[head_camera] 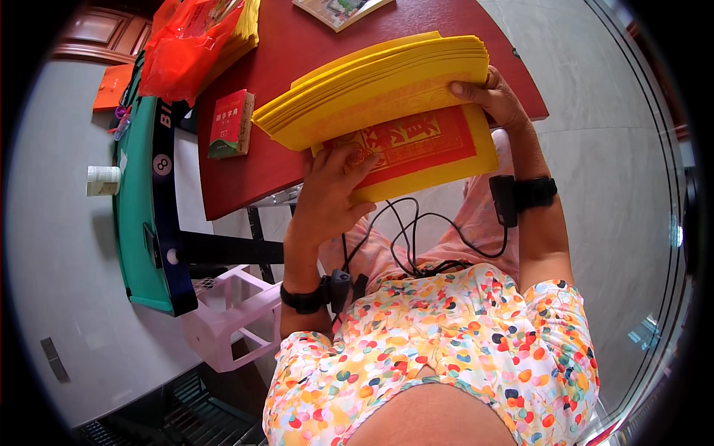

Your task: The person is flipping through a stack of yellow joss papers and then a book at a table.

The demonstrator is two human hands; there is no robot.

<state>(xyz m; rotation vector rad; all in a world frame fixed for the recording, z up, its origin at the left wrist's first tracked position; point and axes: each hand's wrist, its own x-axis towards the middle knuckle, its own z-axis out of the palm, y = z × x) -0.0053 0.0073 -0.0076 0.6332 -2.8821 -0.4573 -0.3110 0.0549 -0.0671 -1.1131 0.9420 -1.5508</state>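
Observation:
A thick stack of yellow joss paper sheets (385, 92) is held tilted over the front edge of the red table. My right hand (493, 100) grips its right end, thumb across the front face. Below the fanned upper sheets, a lower sheet shows a red printed panel (424, 142) with gold characters and patterns. My left hand (332, 187) lies on the left part of that panel, fingers apart, thumb by the lower edge. The fingers' underside is hidden. Black straps with small devices are on both forearms, joined to dark cables (415, 234) over my lap.
On the red table (279, 72) lie a small thick red book (231, 124), a red plastic bag (184, 50) by more yellow paper, and another book (343, 11). To the left stand a green toy pool table (136, 206), a white cup (103, 181) and a pale pink plastic stool (231, 318).

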